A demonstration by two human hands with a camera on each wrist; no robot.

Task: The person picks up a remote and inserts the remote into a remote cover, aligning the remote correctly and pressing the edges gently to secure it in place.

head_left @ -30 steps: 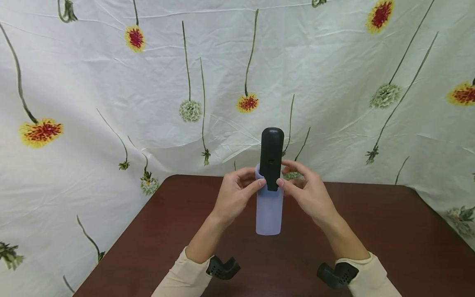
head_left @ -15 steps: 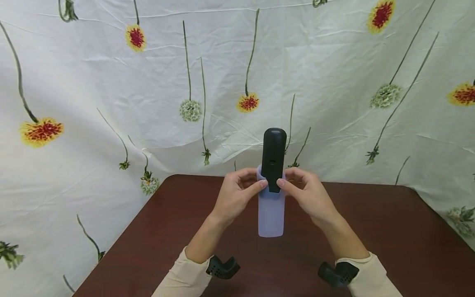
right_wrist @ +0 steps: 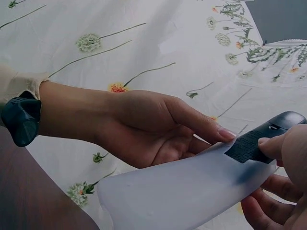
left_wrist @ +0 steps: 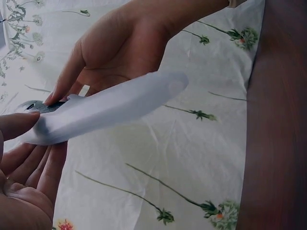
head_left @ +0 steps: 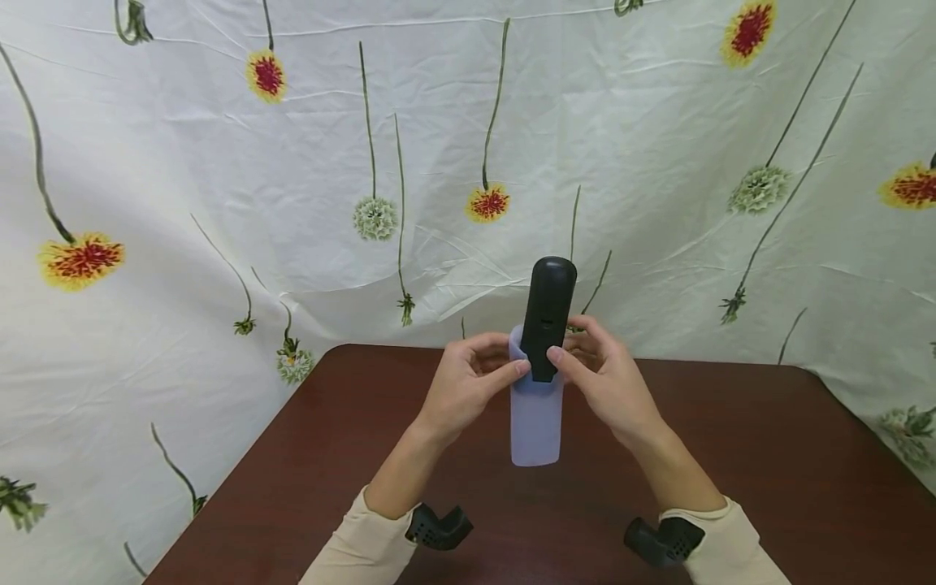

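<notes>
Black device (head_left: 550, 309): we see it between our hands, its lower end in the mouth of the lilac cover (head_left: 536, 426), most of its length standing out above;
Long axis: near upright, its top tipped slightly to our right; the cover hangs almost straight below our grips;
Left hand (head_left: 461, 382): pinches the cover's rim on the left, thumb in front;
Right hand (head_left: 610, 378): thumb on the device's front, fingers behind; this hand is nearer the device.
</notes>
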